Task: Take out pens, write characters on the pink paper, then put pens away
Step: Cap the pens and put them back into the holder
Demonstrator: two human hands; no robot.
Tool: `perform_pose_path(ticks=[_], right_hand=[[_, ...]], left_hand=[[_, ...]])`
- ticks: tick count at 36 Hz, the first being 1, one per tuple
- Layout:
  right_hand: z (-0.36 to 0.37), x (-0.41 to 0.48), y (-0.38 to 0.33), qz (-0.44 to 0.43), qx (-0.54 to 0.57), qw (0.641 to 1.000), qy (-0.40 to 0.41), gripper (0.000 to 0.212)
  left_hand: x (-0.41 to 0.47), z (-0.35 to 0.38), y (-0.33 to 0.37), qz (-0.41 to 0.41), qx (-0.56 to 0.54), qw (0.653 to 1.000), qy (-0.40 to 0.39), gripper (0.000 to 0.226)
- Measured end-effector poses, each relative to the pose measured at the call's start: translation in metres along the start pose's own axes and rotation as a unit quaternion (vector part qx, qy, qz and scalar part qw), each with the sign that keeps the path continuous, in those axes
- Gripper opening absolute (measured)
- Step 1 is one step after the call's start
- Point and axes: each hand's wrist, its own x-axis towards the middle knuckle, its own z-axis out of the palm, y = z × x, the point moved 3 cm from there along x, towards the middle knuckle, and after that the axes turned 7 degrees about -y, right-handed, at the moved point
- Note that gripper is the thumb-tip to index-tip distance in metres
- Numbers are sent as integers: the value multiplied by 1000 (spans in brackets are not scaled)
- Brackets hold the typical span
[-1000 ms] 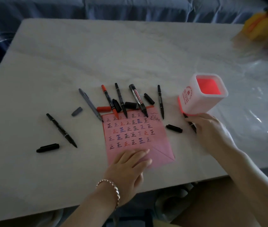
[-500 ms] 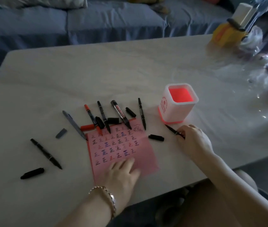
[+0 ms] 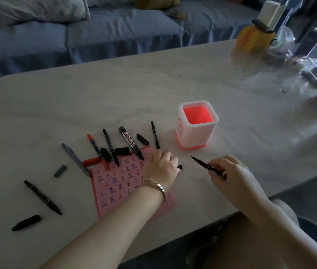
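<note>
Lost under the left forearm and wrist: the right part of the pink paper (image 3: 115,183); barely showing past the left hand (image 3: 161,167), a small black cap (image 3: 180,167) (only its end, at three o'clock of the hand). Pink, flat on the white table (image 3: 115,98) toward six o'clock; filled with rows of small characters in red, blue and black; overlapped along its twelve o'clock edge by a fan of uncapped pens, among them a whiteboard marker (image 3: 130,142). Left hand curled, fingers closed on that cap. Right hand (image 3: 229,171) at three o'clock of the paper, pinching a thin black pen (image 3: 202,164), tip aimed at ten o'clock; white holder (image 3: 196,125) upright at one o'clock.
</note>
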Motion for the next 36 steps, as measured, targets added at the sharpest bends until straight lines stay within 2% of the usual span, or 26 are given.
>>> perform_pose_path(ticks=[2,3,5,7,8,12,14,19,29,32,34,36], right_hand=[[1,-1,-3,-10,14,1000,3,15],[1,-1,-5,-16,23,1000,7,15],[0,-4,-10,-32,49,998,25,15],[-1,-10,-17,-60,77,994,38,17],[0,-13,-22,-73,90,993,39,18],[2,-22,-44,-115,129,984,38,19],[3,-24,-57,-139,131,981,39,16],[0,-23,-79,-188,112,975,35,25],[-3,-22,-97,-224,73,972,25,29],[-5,-23,-100,-249,64,966,6,28],[-5,-24,-104,-273,58,960,-10,28],[-5,-24,-107,-292,58,954,-19,27]], left_hand=[[-7,-5,-1,10,-63,997,49,30],[-14,-9,-1,19,-133,989,58,24],[-31,-23,-3,-13,-276,959,55,7],[-50,-34,-8,-31,-378,923,63,1],[-59,-39,-12,-31,-411,908,76,7],[-83,-53,-31,-55,-471,874,107,23],[-90,-57,-40,-67,-500,857,105,23],[-99,-66,-54,-84,-542,829,109,18],[-103,-74,-61,-56,-516,849,102,21],[-105,-76,-59,-34,-484,872,71,6],[-107,-75,-57,3,-444,894,54,18],[-108,-71,-56,35,-427,902,53,28]])
